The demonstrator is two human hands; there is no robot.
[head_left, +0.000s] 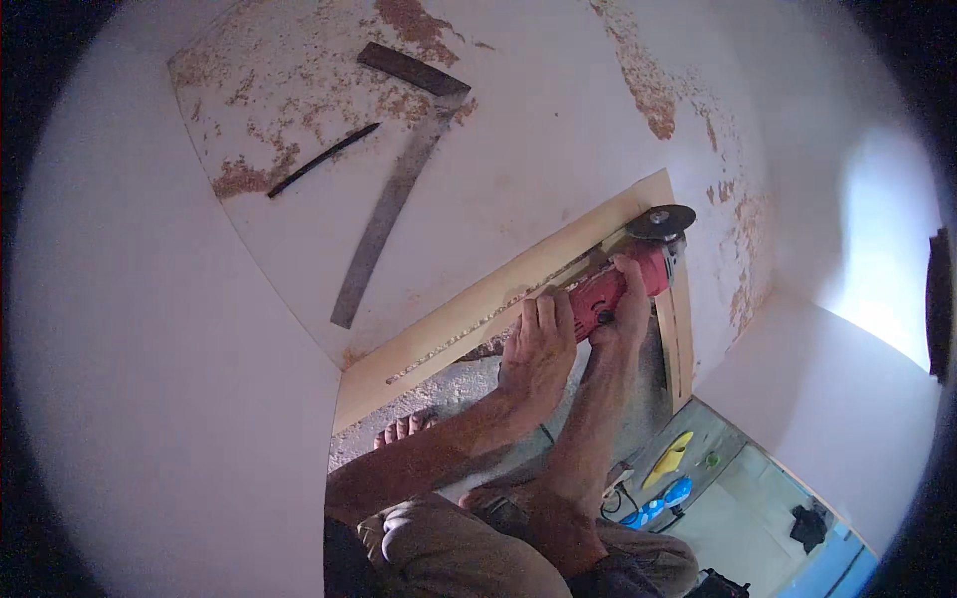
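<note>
One red grinder [595, 300] bears one dark, round disc [662, 221]; left hand [539, 345] and right hand [627, 311] grasp its body, fingers curled. One grey L-shaped square [390, 224] lies beyond.

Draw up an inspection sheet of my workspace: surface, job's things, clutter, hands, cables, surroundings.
Surface: white panel, with patches of brown dust.
Job's things: red angle grinder with a black disc, at the pale slotted strip; whether the disc touches it, cannot tell.
Clutter: L-shaped metal square and thin dark rod lie on the panel; yellow item and blue item at lower right.
Hands: left hand and right hand both bare, gripping the grinder.
Cables: thin dark cord near the blue item; ends not traceable.
Surroundings: bare foot below the strip; bright patch on the right wall.
</note>
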